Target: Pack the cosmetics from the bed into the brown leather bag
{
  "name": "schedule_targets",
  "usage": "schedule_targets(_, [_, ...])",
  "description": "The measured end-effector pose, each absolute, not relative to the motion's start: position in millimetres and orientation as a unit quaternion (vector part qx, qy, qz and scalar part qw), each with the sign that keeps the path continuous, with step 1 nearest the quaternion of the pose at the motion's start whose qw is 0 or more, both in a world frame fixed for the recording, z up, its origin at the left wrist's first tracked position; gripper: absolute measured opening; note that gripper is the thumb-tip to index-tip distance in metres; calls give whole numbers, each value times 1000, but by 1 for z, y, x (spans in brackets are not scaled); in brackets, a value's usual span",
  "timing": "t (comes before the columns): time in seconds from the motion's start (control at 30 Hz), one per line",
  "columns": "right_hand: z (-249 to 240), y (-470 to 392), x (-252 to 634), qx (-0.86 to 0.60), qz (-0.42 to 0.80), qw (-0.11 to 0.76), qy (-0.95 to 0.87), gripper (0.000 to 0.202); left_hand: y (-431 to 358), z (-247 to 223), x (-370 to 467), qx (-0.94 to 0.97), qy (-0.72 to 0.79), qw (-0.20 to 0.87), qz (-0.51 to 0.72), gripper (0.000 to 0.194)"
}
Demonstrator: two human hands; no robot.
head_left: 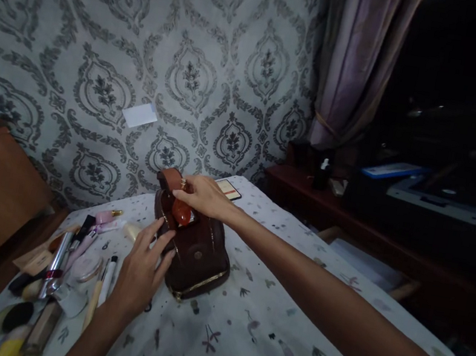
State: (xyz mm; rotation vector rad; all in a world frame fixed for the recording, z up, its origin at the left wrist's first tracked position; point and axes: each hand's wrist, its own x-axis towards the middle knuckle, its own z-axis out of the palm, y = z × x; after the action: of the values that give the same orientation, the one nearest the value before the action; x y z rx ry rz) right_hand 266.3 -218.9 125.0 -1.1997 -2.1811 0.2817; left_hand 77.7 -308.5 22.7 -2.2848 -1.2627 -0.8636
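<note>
A dark brown leather bag with a gold zipper and a round snap lies on the patterned white cloth. Its brown flap stands up at the far end, and my right hand has its fingers closed at that flap's edge. Just below those fingers, a glossy orange-red object shows in the bag's front pocket. My left hand rests its spread fingertips at the bag's left side and holds nothing.
Cosmetics, including a silver tube, a pink compact and brushes, lie at the left. Behind the bag is a flat card-like item. An open drawer stands beyond the cloth at right.
</note>
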Motion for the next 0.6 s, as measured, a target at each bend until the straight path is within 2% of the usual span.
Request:
schedule_targets(0.1, [124,-208,265,-456,133,304,-826,26,-308,20,77,-812,-456,188,-311,30])
schedule_targets(0.33, [115,-170,242,-474,277,249,-798,23,-308,17,78,-808,-469,162,-318,32])
schedule_targets(0.6, [108,-149,206,-522,286,175,-784,13,-307,13,79,-805,-461,157,-338,34])
